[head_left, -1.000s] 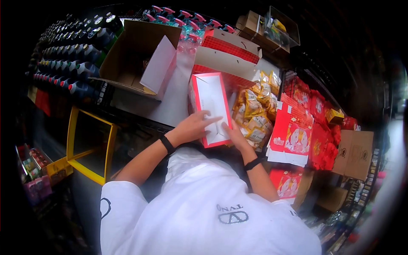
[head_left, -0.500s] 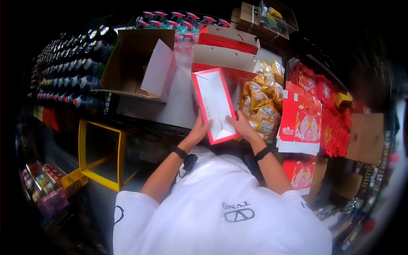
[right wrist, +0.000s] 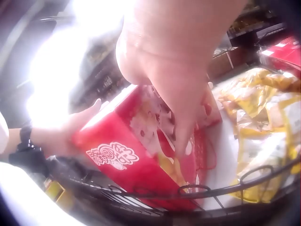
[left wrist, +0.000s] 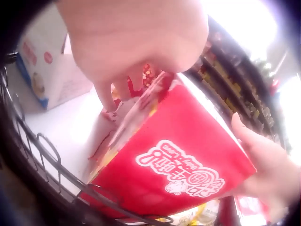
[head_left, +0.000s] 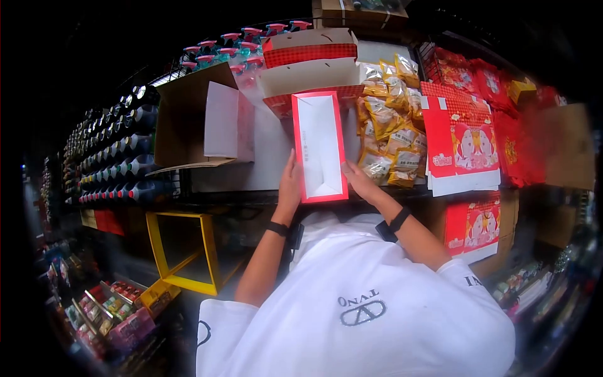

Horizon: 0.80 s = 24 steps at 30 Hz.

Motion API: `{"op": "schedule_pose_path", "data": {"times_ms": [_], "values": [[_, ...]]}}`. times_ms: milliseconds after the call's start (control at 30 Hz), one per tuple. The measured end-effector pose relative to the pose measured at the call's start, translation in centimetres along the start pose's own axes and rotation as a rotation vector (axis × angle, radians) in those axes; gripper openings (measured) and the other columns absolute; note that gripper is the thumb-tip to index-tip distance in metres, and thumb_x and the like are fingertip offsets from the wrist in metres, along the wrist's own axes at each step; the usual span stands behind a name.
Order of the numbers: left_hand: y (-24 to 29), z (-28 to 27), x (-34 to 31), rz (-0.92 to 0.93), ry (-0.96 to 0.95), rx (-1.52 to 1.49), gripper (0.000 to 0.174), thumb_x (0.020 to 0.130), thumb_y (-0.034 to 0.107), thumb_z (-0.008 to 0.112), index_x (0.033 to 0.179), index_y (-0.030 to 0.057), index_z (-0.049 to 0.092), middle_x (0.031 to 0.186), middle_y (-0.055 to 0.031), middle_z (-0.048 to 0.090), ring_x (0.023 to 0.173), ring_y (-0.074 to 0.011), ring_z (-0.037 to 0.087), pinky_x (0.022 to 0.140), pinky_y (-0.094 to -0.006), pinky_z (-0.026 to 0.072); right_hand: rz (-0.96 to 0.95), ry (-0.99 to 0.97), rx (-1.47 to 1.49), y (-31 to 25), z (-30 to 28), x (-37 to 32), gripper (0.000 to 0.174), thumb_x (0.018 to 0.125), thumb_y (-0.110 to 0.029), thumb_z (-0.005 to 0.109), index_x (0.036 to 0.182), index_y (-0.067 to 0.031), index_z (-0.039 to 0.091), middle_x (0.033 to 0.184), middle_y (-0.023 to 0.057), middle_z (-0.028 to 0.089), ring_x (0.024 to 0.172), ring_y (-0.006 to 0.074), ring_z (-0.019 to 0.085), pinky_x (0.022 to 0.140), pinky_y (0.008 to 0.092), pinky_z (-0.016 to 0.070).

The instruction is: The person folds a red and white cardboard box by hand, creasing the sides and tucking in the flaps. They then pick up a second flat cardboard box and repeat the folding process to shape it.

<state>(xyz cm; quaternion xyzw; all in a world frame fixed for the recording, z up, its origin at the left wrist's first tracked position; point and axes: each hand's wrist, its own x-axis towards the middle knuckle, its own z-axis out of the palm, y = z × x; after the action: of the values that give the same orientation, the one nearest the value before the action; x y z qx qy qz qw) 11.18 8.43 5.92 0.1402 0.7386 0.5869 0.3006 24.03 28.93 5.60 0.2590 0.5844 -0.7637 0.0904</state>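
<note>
A red box (head_left: 320,144) with a white, red-edged panel faces up in front of the white shirt. My left hand (head_left: 289,188) grips its left side, and my right hand (head_left: 364,183) holds the right side near the bottom corner. In the left wrist view, a red side with white lettering (left wrist: 183,165) shows, my left fingers (left wrist: 123,89) reaching down along a printed face. The right wrist view has my right fingers (right wrist: 183,136) spread down the opposite printed face, and my left hand (right wrist: 66,132) across the box.
Open red checked cartons (head_left: 311,72) stand behind the box, with yellow snack packets (head_left: 389,125) to their right. Flat red printed cartons (head_left: 461,141) lie farther right. An open brown carton (head_left: 182,119) and dark bottles (head_left: 135,154) are left; a wire rim (right wrist: 235,186) edges the shelf.
My left hand has moved from the white panel to the box's left side. The box appears straighter in the head view, and the surroundings have shifted as the head turned.
</note>
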Motion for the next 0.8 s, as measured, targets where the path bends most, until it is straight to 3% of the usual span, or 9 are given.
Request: {"op": "schedule_pose_path", "data": {"times_ms": [100,200,333,433,600,633,733,767,800], "values": [[0.9,1.2,-0.7,-0.031,0.057,0.002,0.067,0.115,0.045,0.035,0.163,-0.0002,0.028,0.162,-0.0189,0.041,0.148,-0.0267,0.04,0.121,-0.035,0.0314,-0.079,-0.054,-0.034,0.4,-0.4,0.0,0.069,0.111,-0.044,0.049,0.161,0.0007,0.034,0.152,0.0107,0.052,0.138,0.0177,0.049,0.116,0.0301,0.0374],[1.0,1.7,-1.3,-0.086,0.108,-0.096,0.069,0.115,0.05,0.031,0.161,-0.0004,0.033,0.161,-0.0176,0.042,0.148,-0.027,0.039,0.122,-0.0357,0.0304,-0.116,-0.083,-0.132,0.6,-1.0,0.3,0.067,0.111,-0.047,0.049,0.158,0.0008,0.041,0.147,0.0112,0.057,0.133,0.0187,0.054,0.112,0.0309,0.0414],[-1.4,0.9,-1.1,-0.099,0.151,-0.087,0.071,0.114,0.054,0.028,0.16,-0.0006,0.036,0.161,-0.017,0.042,0.147,-0.0269,0.041,0.121,-0.0352,0.0316,-0.079,-0.171,-0.124,2.4,-1.5,2.0,0.064,0.11,-0.049,0.048,0.145,0.0043,0.054,0.133,0.0148,0.067,0.12,0.0222,0.062,0.104,0.0342,0.0472],[-1.5,0.3,-1.5,-0.222,0.19,-0.143,0.071,0.114,0.052,0.029,0.159,-0.0026,0.037,0.161,-0.0173,0.043,0.146,-0.0264,0.041,0.12,-0.0344,0.0326,-0.083,-0.191,-0.121,2.1,-1.1,2.2,0.064,0.11,-0.05,0.048,0.136,0.0067,0.059,0.125,0.0177,0.071,0.113,0.0252,0.065,0.101,0.0366,0.0488],[-0.1,0.7,-5.1,0.023,0.267,0.21,0.073,0.108,0.04,0.054,0.159,-0.0068,0.031,0.165,-0.0251,0.035,0.152,-0.0362,0.034,0.124,-0.041,0.0282,-0.041,-0.148,-0.208,1.3,-1.9,2.2,0.067,0.11,-0.051,0.046,0.138,0.0087,0.057,0.126,0.0199,0.07,0.114,0.0277,0.066,0.104,0.0379,0.0477],[0.8,1.0,-5.4,0.071,0.273,0.283,0.075,0.107,0.038,0.058,0.159,-0.0076,0.03,0.165,-0.0267,0.033,0.154,-0.0382,0.033,0.124,-0.0423,0.0273,-0.04,-0.054,-0.206,0.9,-1.9,1.9,0.066,0.11,-0.051,0.046,0.141,0.0073,0.054,0.128,0.0205,0.069,0.116,0.0283,0.065,0.105,0.0382,0.0473],[4.6,3.6,-6.2,0.16,0.266,0.842,0.089,0.1,0.037,0.07,0.162,-0.0054,0.023,0.166,-0.0321,0.027,0.154,-0.0431,0.029,0.123,-0.0435,0.0294,-0.04,0.097,-0.18,0.6,-2.3,0.3,0.066,0.11,-0.05,0.045,0.15,0.0023,0.048,0.135,0.0222,0.066,0.123,0.0301,0.063,0.108,0.0391,0.0459],[3.5,4.5,-5.2,0.156,0.277,0.78,0.112,0.087,0.05,0.08,0.164,-0.0029,0.018,0.166,-0.0388,0.017,0.156,-0.0508,0.019,0.123,-0.0537,0.0257,-0.051,0.056,-0.156,0.7,-2.3,0.0,0.066,0.11,-0.05,0.045,0.153,0.0002,0.045,0.137,0.0225,0.065,0.125,0.0308,0.062,0.109,0.0395,0.0454],[4.6,5.9,-4.6,0.045,0.263,0.853,0.117,0.084,0.053,0.082,0.165,-0.0016,0.017,0.166,-0.0394,0.014,0.156,-0.0518,0.017,0.123,-0.0574,0.0251,-0.021,-0.027,-0.12,1.3,-2.4,0.5,0.065,0.11,-0.049,0.045,0.155,-0.0015,0.044,0.139,0.0224,0.064,0.127,0.0312,0.061,0.11,0.0399,0.0451]]}}
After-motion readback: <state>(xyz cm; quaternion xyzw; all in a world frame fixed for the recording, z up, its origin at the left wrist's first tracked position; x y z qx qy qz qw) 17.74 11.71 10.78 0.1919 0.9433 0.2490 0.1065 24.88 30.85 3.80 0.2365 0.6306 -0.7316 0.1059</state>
